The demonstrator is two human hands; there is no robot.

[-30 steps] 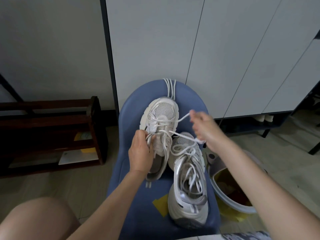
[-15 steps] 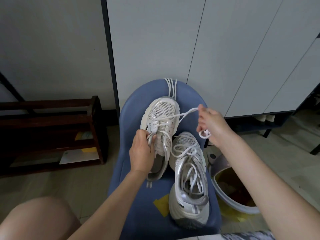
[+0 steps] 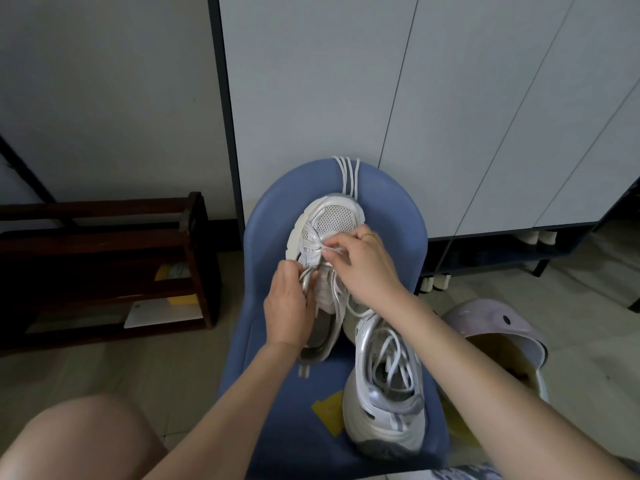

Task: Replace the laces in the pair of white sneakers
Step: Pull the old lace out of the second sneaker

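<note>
Two white sneakers lie on a blue chair seat (image 3: 270,237). The far sneaker (image 3: 332,216) points its mesh toe away from me. My left hand (image 3: 287,306) grips its left side by the eyelet row. My right hand (image 3: 363,265) is over its tongue and pinches the white lace (image 3: 332,251) at the front eyelets. The near sneaker (image 3: 384,393) lies at the right with its lace loose across the opening. Spare white laces (image 3: 348,174) hang over the chair's back edge.
A dark wooden rack (image 3: 104,265) stands on the floor at the left. A pale bucket (image 3: 502,327) sits to the right of the chair. White cabinet doors (image 3: 450,98) rise behind. A yellow scrap (image 3: 329,410) lies on the seat. My bare knee (image 3: 79,441) is at bottom left.
My right hand, which was pulling the lace out to the right, has come back to the front eyelets of the far sneaker. My left hand keeps its hold.
</note>
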